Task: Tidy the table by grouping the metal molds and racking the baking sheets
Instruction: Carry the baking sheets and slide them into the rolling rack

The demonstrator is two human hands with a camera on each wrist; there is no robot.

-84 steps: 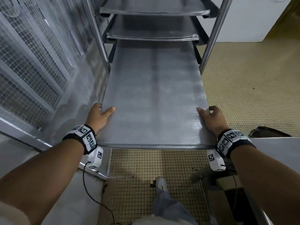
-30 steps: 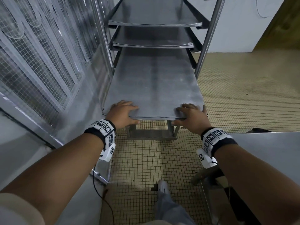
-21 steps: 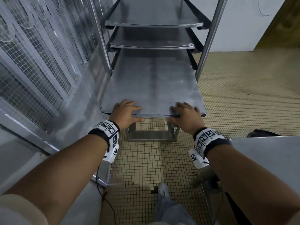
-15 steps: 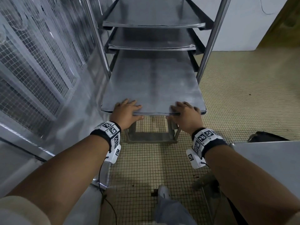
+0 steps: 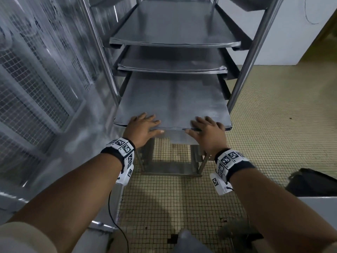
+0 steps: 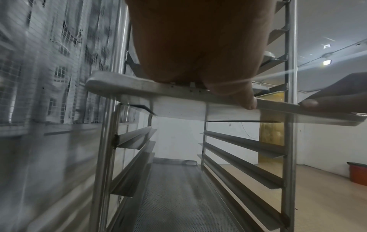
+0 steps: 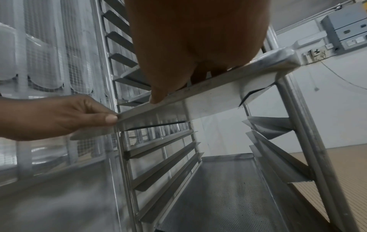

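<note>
Baking sheet (image 5: 171,101): flat, dull grey metal with a low rolled rim and faint lengthwise streaks. It sits partway into the rack (image 5: 249,57), its near edge sticking out toward me, directly under both palms.

I read the left hand (image 5: 142,126) as flat on the near-left part of the sheet, fingers extended over the top, thumb laid along the front rim. The right hand (image 5: 206,130) mirrors it on the near-right part, fingers spread on top and thumb at the rim. Neither hand curls round the sheet; both press on it with straight fingers.

Two more sheets (image 5: 173,24) occupy the slots above and beyond the fingertips.

Left wrist view adds what the head view hides: the sheet's rim (image 6: 123,85) seen edge-on from below, the left thumb tip (image 6: 249,103) pressed against that rim, and angle-iron runners (image 6: 238,144) stepping down on both sides beneath the hands.

Right wrist view shows the sheet's underside, the right thumb on the rim and the other thumb (image 7: 108,118) touching the same edge. A perforated tray (image 7: 216,197) lies low in the rack, well below the hands; the head view shows only tiled floor (image 5: 273,125) there. A wire-mesh panel (image 5: 32,79) stands beside the left hand, blurred.
</note>
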